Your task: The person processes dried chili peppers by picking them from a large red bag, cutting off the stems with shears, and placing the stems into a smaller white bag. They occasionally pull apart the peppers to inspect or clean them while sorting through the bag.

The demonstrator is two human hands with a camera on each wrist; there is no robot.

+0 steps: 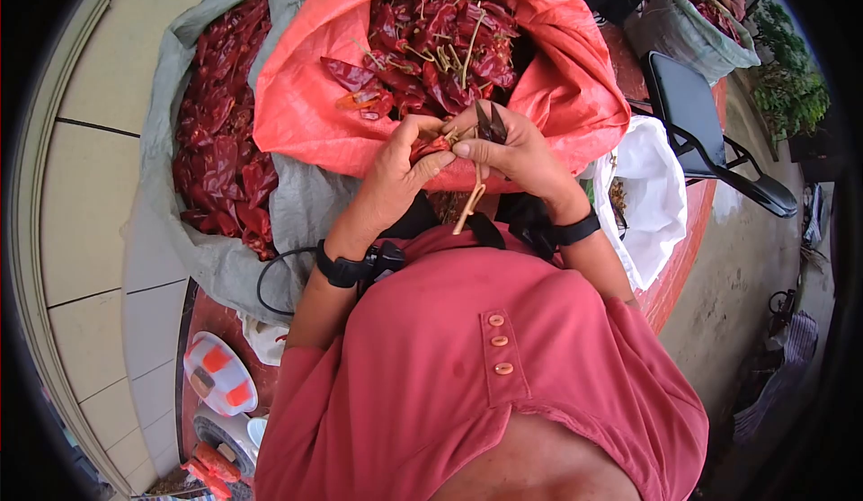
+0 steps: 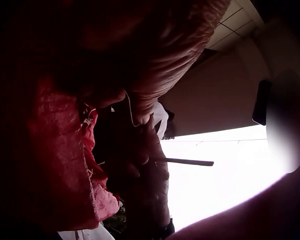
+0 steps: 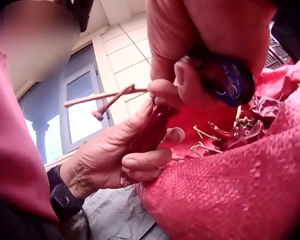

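Observation:
My left hand grips a dried red chili, its thumb and fingers closed along the pod. Opposite it, my right hand meets the chili's stem end with thumb and fingertips. Pale brown stems stick out from the right fingertips and hang down in the head view. In that same right hand sits a scissors-like tool, blue with a rivet, its two dark points rising beside the thumb. Most of the tool is hidden by the palm. The left wrist view is very dark.
Both hands work over the near rim of a pink-red woven sack holding dried chilies with stems. Left of it stands a grey sack full of red chilies. At right are a white bag and black chair.

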